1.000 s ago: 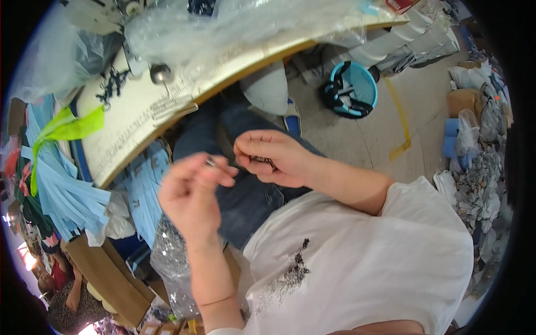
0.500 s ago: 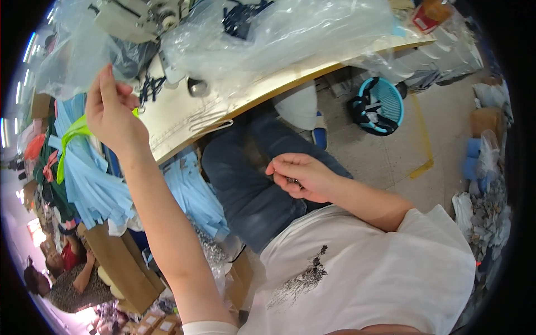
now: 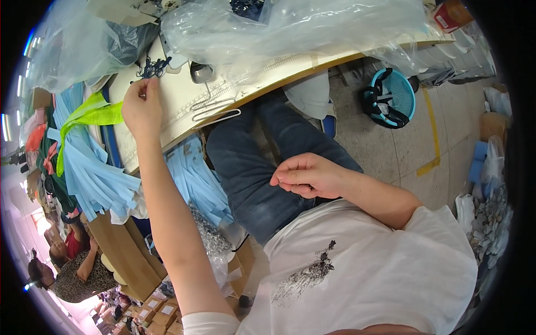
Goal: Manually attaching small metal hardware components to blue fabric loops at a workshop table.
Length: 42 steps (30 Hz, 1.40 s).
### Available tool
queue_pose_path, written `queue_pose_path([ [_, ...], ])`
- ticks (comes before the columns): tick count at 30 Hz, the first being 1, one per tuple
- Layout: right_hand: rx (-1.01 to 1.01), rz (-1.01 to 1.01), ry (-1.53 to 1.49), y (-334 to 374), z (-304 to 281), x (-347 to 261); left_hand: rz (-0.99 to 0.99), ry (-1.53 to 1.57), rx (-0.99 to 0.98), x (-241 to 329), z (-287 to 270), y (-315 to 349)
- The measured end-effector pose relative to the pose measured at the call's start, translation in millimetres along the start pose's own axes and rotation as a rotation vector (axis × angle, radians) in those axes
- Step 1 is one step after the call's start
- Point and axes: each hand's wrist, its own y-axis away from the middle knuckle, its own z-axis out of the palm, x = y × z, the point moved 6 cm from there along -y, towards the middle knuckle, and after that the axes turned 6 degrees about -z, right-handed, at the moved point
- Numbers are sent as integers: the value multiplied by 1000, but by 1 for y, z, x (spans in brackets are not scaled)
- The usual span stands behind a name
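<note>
My left hand (image 3: 143, 109) is over the left end of the white table (image 3: 178, 95), fingers bent and fingertips pinched together. Right at the fingertips lies a small tangle of dark blue cords (image 3: 153, 67); whether the fingers grip one is too small to tell. My right hand (image 3: 310, 175) hovers above my lap with its fingers curled and thumb pressed against them. What it holds, if anything, is hidden. A shiny round metal piece (image 3: 201, 72) and a bent wire loop (image 3: 216, 110) are on the table to the right of my left hand.
Clear plastic sheeting (image 3: 290, 28) covers the table's far side, by a sewing machine (image 3: 120, 11). Light blue strips (image 3: 100, 173) and a bright green strip (image 3: 84, 120) hang at left. A blue basket (image 3: 399, 97) stands on the floor. Two people are at far left.
My left hand has come down toward the dark cords, its raised finger now bent into a pinch. My right hand has turned slightly; small dark bits seen in its palm are now hidden.
</note>
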Motion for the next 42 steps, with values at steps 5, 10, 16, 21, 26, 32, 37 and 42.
queue_pose_path([
  [5,17,-30,-24,0,-2,2,56,19,19,2,-6,4],
  [10,-8,-27,5,-1,7,2,55,90,-118,-5,3,-9],
  [16,31,-50,-6,2,1,5,127,1,-69,0,-8,-1],
  [21,36,-40,-3,1,6,8,39,7,-158,10,0,3],
  [26,7,-44,13,1,6,9,72,28,-124,3,-4,0],
  [32,52,-34,8,-2,2,13,213,20,-7,21,-37,-11],
  [37,31,-48,20,-2,3,9,257,-102,73,29,-57,-17],
  [42,21,-64,26,0,2,7,199,-41,137,4,-65,-23],
])
